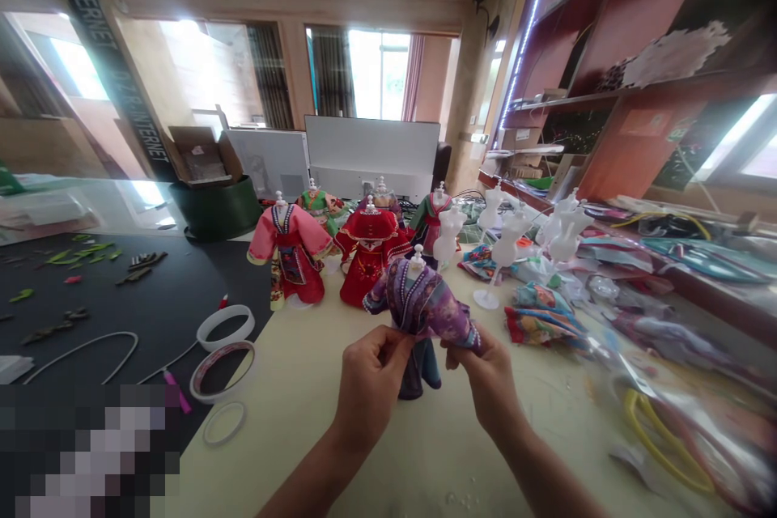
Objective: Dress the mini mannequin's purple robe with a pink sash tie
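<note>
Pinching the purple floral doll robe (428,303), the left hand (370,384) and right hand (486,376) could topple its white dress form (416,261) by tugging hard.

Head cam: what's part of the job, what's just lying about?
In play: left hand, right hand, purple floral doll robe on a white dress form.
Lying about: red doll dress, pink robe, bare white dress forms, folded fabric, white plastic hoops.
</note>
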`<action>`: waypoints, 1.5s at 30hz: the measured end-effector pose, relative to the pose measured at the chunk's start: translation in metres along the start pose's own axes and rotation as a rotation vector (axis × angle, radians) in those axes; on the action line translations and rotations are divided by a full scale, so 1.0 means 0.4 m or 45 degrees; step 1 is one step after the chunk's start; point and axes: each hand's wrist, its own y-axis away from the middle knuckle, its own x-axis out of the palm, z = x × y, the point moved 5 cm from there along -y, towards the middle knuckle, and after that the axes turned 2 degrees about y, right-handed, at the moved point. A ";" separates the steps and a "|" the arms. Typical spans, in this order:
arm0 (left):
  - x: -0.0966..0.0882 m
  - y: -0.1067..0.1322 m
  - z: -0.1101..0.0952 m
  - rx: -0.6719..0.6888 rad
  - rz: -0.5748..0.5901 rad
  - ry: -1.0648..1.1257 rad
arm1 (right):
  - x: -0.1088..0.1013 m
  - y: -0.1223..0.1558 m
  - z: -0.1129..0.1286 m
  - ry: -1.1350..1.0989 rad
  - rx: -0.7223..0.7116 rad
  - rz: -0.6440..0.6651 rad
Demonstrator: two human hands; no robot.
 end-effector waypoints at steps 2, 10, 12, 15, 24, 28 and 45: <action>-0.002 0.003 -0.004 0.016 -0.024 -0.002 | -0.002 -0.002 -0.003 -0.001 0.014 -0.018; -0.003 0.008 0.000 0.008 -0.066 0.047 | -0.001 -0.003 -0.011 -0.067 0.112 -0.051; -0.004 0.007 -0.002 0.016 -0.077 0.044 | 0.001 -0.002 -0.011 -0.081 0.134 -0.046; -0.005 0.009 -0.004 0.021 -0.095 0.053 | 0.004 0.000 -0.010 -0.120 0.156 -0.036; -0.003 0.010 0.012 -0.048 0.003 0.058 | -0.004 0.007 -0.023 -0.241 0.190 -0.003; -0.004 0.012 0.002 0.012 0.018 -0.006 | -0.003 0.009 -0.017 -0.237 0.203 -0.007; -0.015 0.025 -0.010 0.159 -0.106 -0.112 | 0.001 0.012 -0.012 -0.183 0.178 0.034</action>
